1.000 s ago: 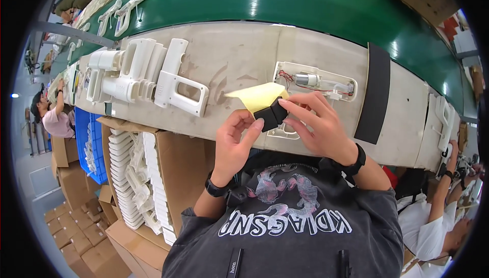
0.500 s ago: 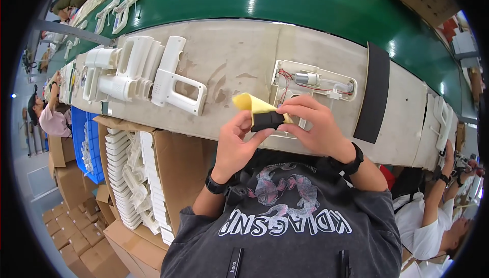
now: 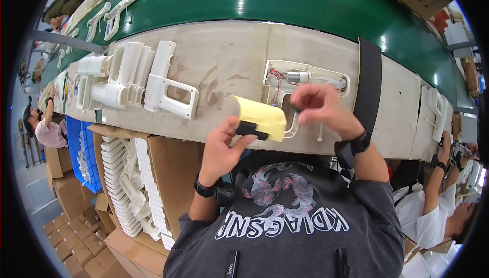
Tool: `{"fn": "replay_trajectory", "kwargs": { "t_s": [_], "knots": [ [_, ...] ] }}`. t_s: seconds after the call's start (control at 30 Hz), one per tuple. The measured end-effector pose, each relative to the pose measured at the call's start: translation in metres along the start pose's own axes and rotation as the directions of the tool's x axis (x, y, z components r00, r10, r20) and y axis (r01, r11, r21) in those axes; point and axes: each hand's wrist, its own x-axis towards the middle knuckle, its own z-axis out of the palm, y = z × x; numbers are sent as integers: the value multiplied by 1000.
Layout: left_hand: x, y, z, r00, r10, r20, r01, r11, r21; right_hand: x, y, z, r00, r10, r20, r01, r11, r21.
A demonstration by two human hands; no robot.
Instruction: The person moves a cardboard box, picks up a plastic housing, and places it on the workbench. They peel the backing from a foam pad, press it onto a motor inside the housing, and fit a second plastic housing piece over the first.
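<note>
Left hand (image 3: 221, 148): thumb and fingers pinched the black foam piece (image 3: 252, 130) and its curled yellow backing sheet (image 3: 261, 117); both were held on the near left of the open white housing half (image 3: 320, 73). Right hand (image 3: 326, 109): raised over the handle end of that housing half, fingers curled toward thumb; a small dark piece showed at the fingertips, grip could not be told. Inside the housing half: silver motor (image 3: 295, 77), red wires (image 3: 275, 77). Left of it: white housing shells (image 3: 170, 90). Right of it: wide black strip (image 3: 368, 84). Beyond it: green conveyor belt (image 3: 244, 4).
</note>
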Motion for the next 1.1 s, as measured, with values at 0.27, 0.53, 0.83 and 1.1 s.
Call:
{"fn": "replay_trajectory", "kwargs": {
  "t_s": [0.27, 0.53, 0.83, 1.1],
  "knots": [
    [12, 1, -6, 975, 10, -221, -48, 985, -168, 15, -17, -54, 836, -485, -258, 142, 643, -752],
    [18, -12, -1, 973, -10, -229, -50, 966, -253, 8, -24, -58, 840, -487, -240, 141, 622, -770],
    [25, -18, 9, 887, 202, -414, 38, 864, 502, -2, -22, -58, 816, -502, -286, 129, 640, -758],
    [66, 8, 53, 866, 497, 48, -387, 608, 693, -23, 4, -62, 757, -478, -446, 144, 787, -600]
  ]
}}
